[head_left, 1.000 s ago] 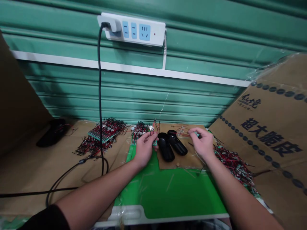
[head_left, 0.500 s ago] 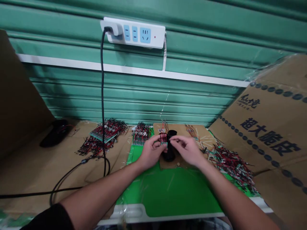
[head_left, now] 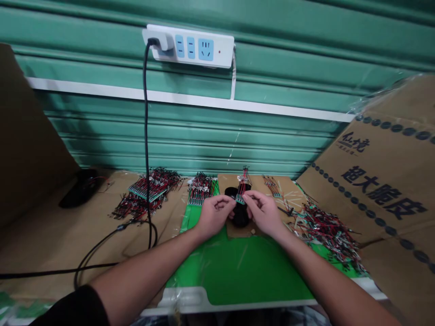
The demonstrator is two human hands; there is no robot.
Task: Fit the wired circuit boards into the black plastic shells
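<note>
My right hand (head_left: 263,210) pinches a small green circuit board with red and black wires (head_left: 242,192) by its right end. The wires rise from the board toward the wall. Close to the board's left end, my left hand (head_left: 215,215) is closed, thumb and forefinger pressed together; what lies between these fingertips, if anything, is too small to make out. Below both hands a black rounded object (head_left: 240,218) rests on a cardboard piece (head_left: 234,232). It is partly covered by the board and fingers.
Wired boards (head_left: 200,190) lie left of the hands, with a bigger stack (head_left: 149,188) beyond. Another wired board (head_left: 272,186) and a tangled pile of wired parts (head_left: 333,235) are at right. A black cable (head_left: 146,136) hangs from a power strip (head_left: 193,47). Cardboard boxes (head_left: 380,181) flank the table.
The wired board has moved slightly right, from my left hand's fingers into my right hand's. My left fingers have drawn together below its left end.
</note>
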